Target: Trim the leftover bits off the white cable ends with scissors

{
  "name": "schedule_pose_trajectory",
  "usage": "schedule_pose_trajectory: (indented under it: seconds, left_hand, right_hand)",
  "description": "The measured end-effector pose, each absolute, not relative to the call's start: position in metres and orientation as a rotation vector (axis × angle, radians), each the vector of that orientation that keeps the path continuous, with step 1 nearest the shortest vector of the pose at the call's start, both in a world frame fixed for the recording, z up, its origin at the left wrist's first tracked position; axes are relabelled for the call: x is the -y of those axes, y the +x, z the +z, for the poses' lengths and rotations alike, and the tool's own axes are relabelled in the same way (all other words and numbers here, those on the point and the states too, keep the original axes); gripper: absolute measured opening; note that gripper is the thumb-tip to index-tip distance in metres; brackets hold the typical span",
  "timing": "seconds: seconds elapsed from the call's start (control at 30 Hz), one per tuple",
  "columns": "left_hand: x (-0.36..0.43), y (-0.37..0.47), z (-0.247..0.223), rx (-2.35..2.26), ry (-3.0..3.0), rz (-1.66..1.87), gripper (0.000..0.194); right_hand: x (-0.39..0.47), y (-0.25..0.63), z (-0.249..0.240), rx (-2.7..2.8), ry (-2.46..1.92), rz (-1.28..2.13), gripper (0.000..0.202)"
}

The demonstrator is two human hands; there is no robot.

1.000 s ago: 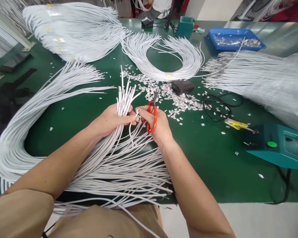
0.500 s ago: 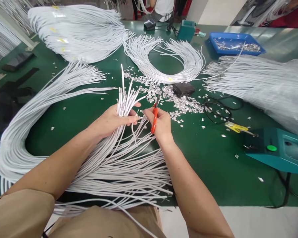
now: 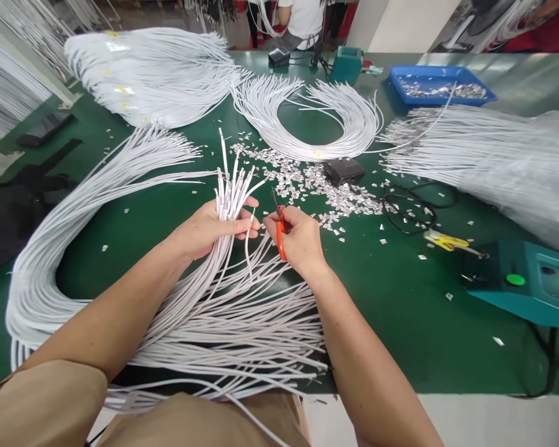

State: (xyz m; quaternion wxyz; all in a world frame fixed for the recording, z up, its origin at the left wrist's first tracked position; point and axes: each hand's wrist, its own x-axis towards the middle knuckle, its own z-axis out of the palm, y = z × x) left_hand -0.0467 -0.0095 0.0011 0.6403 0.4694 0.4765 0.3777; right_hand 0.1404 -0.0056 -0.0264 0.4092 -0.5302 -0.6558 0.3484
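My left hand [image 3: 214, 226] is closed around a bundle of white cables [image 3: 230, 195], whose ends point up past the fingers. One cable end stands out between its thumb and fingertips. Close by on the right, my right hand [image 3: 300, 239] grips orange-handled scissors [image 3: 281, 239], with the dark blades pointing up. Its thumb and forefinger are pinched together; whether they hold anything small cannot be made out. Beneath both hands, many loose white cables [image 3: 242, 329] spread toward the right and curve round on the left.
Small silvery label pieces [image 3: 293, 177] are scattered over the green table around a black block [image 3: 343, 171]. Behind lie a cable coil [image 3: 317, 146] and a large cable stack [image 3: 144, 74]. A blue tray [image 3: 400, 93], bagged cables [image 3: 494, 149], yellow-handled tool [image 3: 447, 240] and teal machine [image 3: 535, 279] are right.
The scissors have turned in my right hand, so the blades now tip toward the left. My left hand still holds the bundle. The whole view has shifted slightly.
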Motion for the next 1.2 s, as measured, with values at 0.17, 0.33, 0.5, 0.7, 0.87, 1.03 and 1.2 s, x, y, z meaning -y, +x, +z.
schedule_pose_trajectory:
  seconds: [0.17,0.33,0.5,0.7,0.87,1.03,1.2]
  left_hand:
    - [0.012,-0.045,0.001,-1.091,1.086,0.855,0.044]
    - [0.012,-0.045,0.003,-1.118,1.057,0.839,0.036]
    - [0.013,-0.042,0.004,-1.054,1.013,0.819,0.056]
    - [0.010,-0.042,0.001,-1.094,1.058,0.775,0.056]
    - [0.007,-0.050,0.007,-1.208,1.128,0.657,0.026]
    - [0.007,-0.051,0.007,-1.226,1.215,0.648,0.023]
    - [0.007,-0.052,0.007,-1.372,1.297,0.658,0.040]
  right_hand:
    - [0.005,0.142,-0.021,1.296,-1.287,0.811,0.022]
    - [0.009,0.143,-0.014,1.242,-1.174,0.712,0.013]
    - [0.011,0.132,-0.021,1.431,-1.145,1.005,0.009]
    - [0.010,0.123,-0.031,1.381,-1.156,1.354,0.017]
    - [0.011,0.126,-0.021,1.242,-1.225,1.440,0.017]
    - [0.012,0.128,-0.016,1.183,-1.211,1.527,0.020]
    - [0.009,0.133,-0.021,1.338,-1.279,1.533,0.028]
